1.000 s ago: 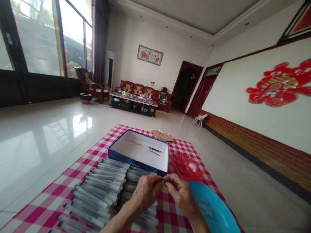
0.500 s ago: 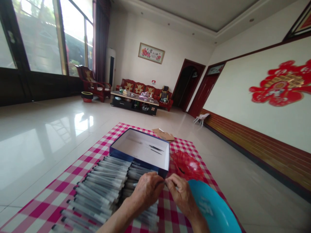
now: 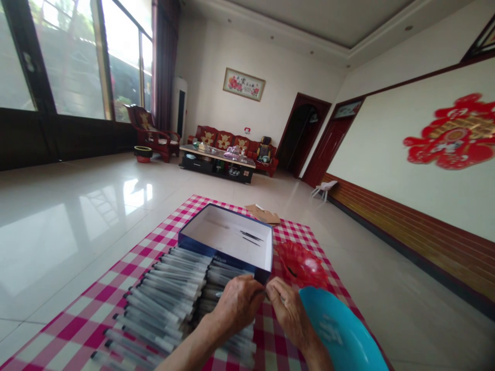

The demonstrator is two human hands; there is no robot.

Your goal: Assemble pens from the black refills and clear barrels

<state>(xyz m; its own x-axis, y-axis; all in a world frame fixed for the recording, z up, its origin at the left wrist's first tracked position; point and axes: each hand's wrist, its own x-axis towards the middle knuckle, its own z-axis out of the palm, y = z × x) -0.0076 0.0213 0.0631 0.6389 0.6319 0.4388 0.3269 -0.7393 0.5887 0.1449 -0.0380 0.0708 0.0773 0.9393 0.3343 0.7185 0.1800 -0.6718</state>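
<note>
My left hand (image 3: pixel 240 304) is closed in front of the box, its fingertips pinched on something I cannot make out. My right hand (image 3: pixel 288 312) is closed too, thumb against fingers, almost touching the left fingertips; whatever it grips is hidden. Under and beside my left forearm lie many clear-barrelled pens (image 3: pixel 166 288) with dark ends, heaped in rows. A shallow blue box (image 3: pixel 224 257) with a white inside stands just beyond the hands, holding a few thin black refills (image 3: pixel 251 236). To the right of my right hand is a blue plastic basin (image 3: pixel 348 335) with small whitish pieces in it.
A red translucent fruit dish (image 3: pixel 303 264) sits right of the box. Brown cardboard (image 3: pixel 263 214) lies behind it. Everything rests on a pink-and-white checked tablecloth (image 3: pixel 127 268). Farther off are a coffee table (image 3: pixel 216 159), a red sofa and a small white chair (image 3: pixel 324 189).
The whole view has shifted slightly, so things sit a little farther right. Both hands keep nearly the same pinched pose, fingertips close together.
</note>
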